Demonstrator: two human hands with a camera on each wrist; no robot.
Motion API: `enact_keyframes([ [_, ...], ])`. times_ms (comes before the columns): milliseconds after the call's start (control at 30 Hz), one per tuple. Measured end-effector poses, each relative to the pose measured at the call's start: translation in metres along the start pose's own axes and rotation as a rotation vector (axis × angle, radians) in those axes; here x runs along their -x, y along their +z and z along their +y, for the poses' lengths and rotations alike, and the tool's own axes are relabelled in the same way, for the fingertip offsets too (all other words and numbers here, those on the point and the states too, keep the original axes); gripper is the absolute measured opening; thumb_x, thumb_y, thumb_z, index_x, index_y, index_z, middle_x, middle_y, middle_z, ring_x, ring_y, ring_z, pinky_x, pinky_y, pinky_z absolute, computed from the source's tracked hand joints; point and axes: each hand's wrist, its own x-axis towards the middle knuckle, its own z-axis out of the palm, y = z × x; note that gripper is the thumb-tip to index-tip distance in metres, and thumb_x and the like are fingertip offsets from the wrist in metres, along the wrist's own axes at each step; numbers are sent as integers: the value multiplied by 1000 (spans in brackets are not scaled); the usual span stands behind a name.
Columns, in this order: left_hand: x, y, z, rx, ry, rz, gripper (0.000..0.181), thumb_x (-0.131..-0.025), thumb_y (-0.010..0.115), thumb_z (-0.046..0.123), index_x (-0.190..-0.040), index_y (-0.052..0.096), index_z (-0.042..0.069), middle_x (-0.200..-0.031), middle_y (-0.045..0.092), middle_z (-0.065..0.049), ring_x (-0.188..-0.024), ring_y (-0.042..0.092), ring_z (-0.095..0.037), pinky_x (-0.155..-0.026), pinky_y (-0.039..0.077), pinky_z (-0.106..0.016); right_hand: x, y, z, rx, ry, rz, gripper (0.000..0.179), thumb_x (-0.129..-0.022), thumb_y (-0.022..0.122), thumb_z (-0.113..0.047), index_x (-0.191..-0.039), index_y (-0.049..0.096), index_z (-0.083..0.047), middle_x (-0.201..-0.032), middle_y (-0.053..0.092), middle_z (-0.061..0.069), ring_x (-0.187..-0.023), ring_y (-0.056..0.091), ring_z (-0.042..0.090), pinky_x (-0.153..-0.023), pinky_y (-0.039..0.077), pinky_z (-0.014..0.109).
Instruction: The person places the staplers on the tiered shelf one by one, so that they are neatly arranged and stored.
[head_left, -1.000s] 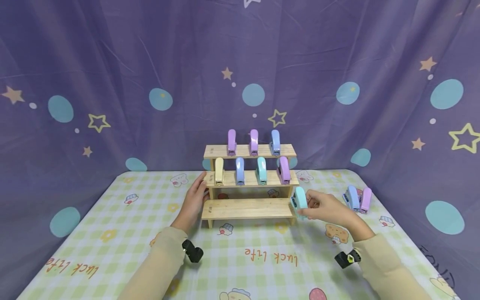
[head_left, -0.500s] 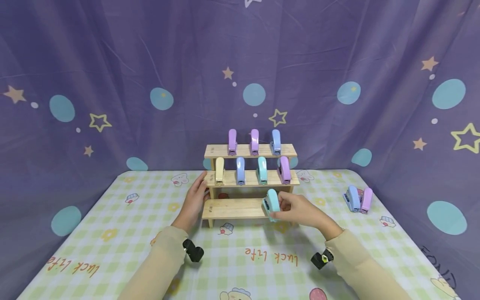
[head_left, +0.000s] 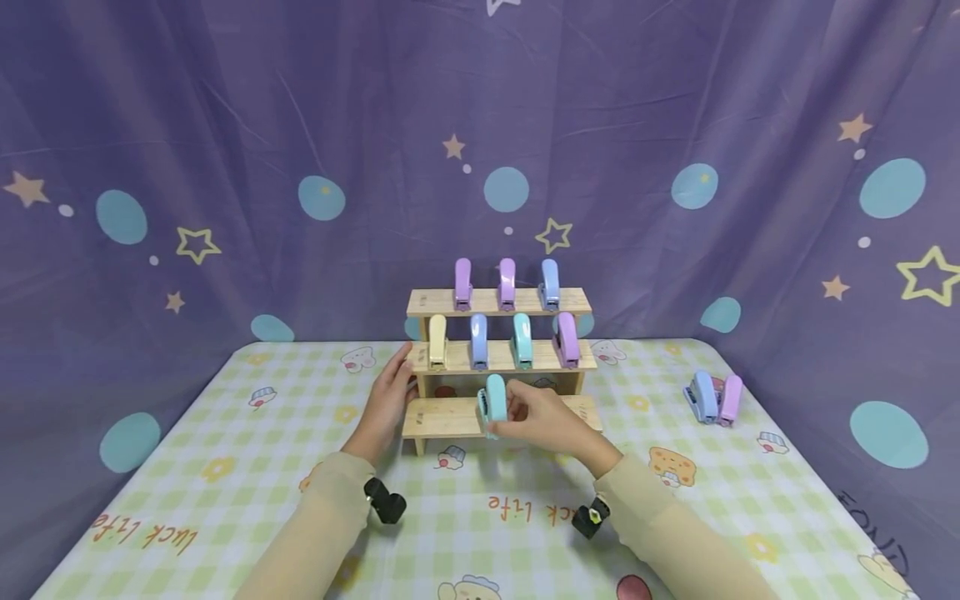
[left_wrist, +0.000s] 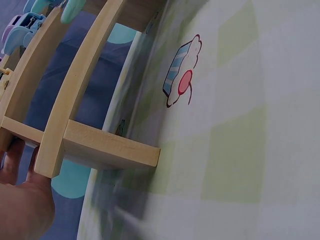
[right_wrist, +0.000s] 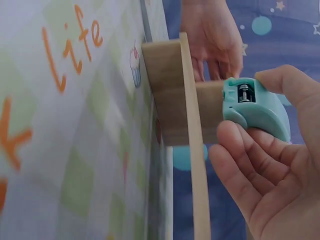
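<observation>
My right hand [head_left: 546, 417] pinches a mint-green stapler [head_left: 492, 402] between thumb and fingers, in front of the middle of the wooden rack's bottom shelf [head_left: 442, 417]. In the right wrist view, this stapler [right_wrist: 260, 110] shows its open end, apart from the shelf board. My left hand [head_left: 386, 402] rests against the rack's left end, by the middle shelf, its fingertips partly hidden. The middle shelf bears a yellow stapler [head_left: 437, 342], a blue one [head_left: 479, 342], a green one [head_left: 522, 342] and a purple one [head_left: 567, 340]. Two purple staplers [head_left: 462, 283] and a blue one [head_left: 550, 283] stand on top.
A blue stapler [head_left: 702, 397] and a purple stapler [head_left: 730, 400] stand side by side at the table's right. The rack stands on a green checked tablecloth [head_left: 450, 542]. Behind it hangs a purple curtain [head_left: 615, 167] with stars and dots.
My right hand has carried the mint-green stapler leftward, from the rack's right end to in front of the bottom shelf's middle. The left hand has stayed at the rack's left end.
</observation>
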Motion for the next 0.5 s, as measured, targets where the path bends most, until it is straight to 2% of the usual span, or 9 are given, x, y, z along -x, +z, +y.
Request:
enact_keyframes([
  [233,1,0,-1,1,-8,8,51,-111,38,31,-160,27,21,-160,30,-9,-140,40,-31,-115,37,-40,-17,23,-6,-25,9,6,37,-89,75,-44,-91,55,-13,-75,62,-6,-65,55,10,-57,49,26],
  [500,0,1,0,-16,-9,11,51,-111,37,32,-160,28,21,-160,31,-10,-139,40,-31,-114,38,-39,-28,39,-7,-22,45,37,42,-89,72,-52,-90,54,-14,-72,58,-3,-59,47,9,-53,42,25],
])
